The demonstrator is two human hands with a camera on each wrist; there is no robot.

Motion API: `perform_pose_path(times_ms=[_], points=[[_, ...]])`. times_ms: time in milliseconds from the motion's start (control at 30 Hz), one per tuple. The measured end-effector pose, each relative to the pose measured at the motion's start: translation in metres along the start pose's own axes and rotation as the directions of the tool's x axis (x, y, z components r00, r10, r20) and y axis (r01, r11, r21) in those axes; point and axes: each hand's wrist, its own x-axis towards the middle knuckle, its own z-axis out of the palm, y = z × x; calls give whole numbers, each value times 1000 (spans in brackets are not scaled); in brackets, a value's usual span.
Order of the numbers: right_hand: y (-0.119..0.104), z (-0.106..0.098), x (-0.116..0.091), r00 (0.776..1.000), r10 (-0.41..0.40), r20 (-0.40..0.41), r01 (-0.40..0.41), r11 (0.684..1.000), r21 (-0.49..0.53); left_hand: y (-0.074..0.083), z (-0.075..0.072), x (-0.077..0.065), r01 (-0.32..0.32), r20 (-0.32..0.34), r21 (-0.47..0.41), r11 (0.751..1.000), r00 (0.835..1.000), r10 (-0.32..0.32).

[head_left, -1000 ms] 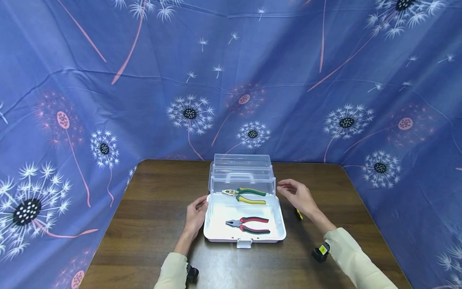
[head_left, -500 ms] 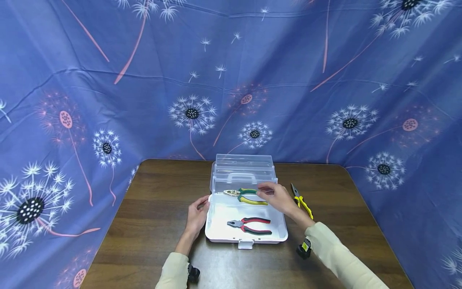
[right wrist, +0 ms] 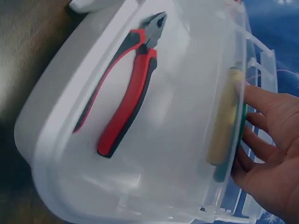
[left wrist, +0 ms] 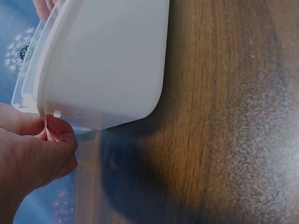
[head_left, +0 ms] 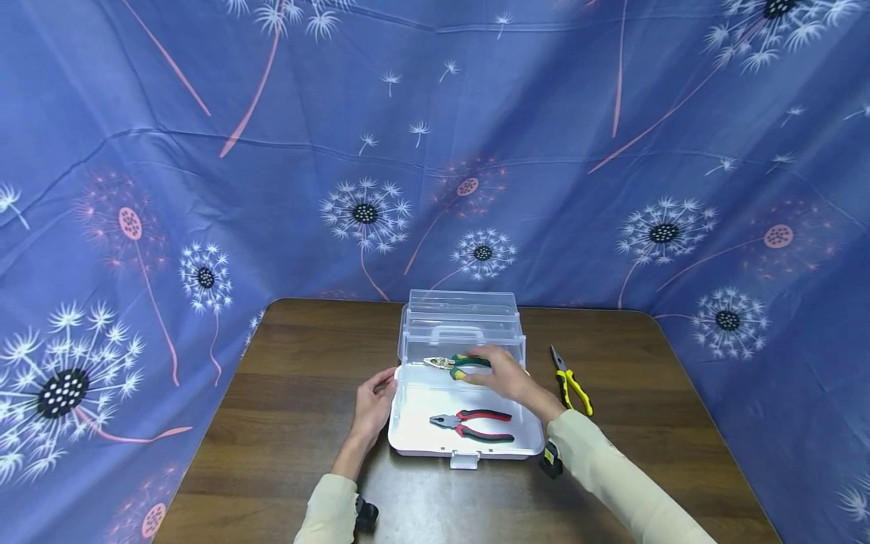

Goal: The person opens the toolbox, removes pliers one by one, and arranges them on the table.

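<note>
A white toolbox (head_left: 408,423) with a raised clear lid (head_left: 462,302) stands on the table. My left hand (head_left: 371,408) pinches its rim at the back left corner, thumb and fingers meeting there in the left wrist view. Green-and-yellow pliers (head_left: 442,363) lie in the clear tray (head_left: 413,352) at the back of the box, head to the left. My right hand (head_left: 506,375) grips their handles, thumb on the near side and fingers on the far side. Red-and-black pliers (right wrist: 133,88) lie on the white floor of the box, handles spread.
Long-nose pliers (head_left: 569,384) with yellow-and-black handles lie on the wooden table (head_left: 299,363) to the right of the box. The box's front latch (head_left: 464,460) hangs down. A blue patterned cloth (head_left: 292,227) hangs behind the table.
My right hand has moved left from beside the box into the tray and taken hold of the green-and-yellow pliers' handles. The long-nose pliers came into full sight. My left hand stays at the rim.
</note>
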Motion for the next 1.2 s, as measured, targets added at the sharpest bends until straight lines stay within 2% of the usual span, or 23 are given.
perform_pose_path(times_ms=[167, 333, 500, 600, 733, 900, 1033, 1200], points=[[-3, 2, 6, 999, 7, 54, -3, 997, -78, -1, 1, 1, 3, 2, 6, 1000, 1000, -3], [-4, 6, 10, 998, -65, 14, 66, 985, -161, 0, 2, 1, -4, -4, 6, 1000, 1000, 4], [-10, 9, 10, 995, -85, -49, 71, 969, -235, -1, 2, 1, -5, -7, 9, 1000, 1000, 5], [-16, 9, 9, 994, -88, -58, 70, 964, -256, -2, 2, 0, -10, -7, 8, 1000, 1000, 10], [-23, 10, 12, 992, -124, 1, 120, 965, -235, -2, 2, 0, -31, -5, -1, 1000, 1000, 31], [-25, 10, 16, 974, -217, 64, 226, 955, -192, -1, 2, -1, -32, 1, -32, 999, 999, 32], [-24, 10, 17, 968, -247, 53, 252, 952, -174, 0, 1, -2, -24, 4, -39, 999, 1000, 24], [-22, 6, 17, 971, -238, 14, 238, 965, -112, 1, 0, -2, -18, 0, -16, 1000, 1000, 18]])
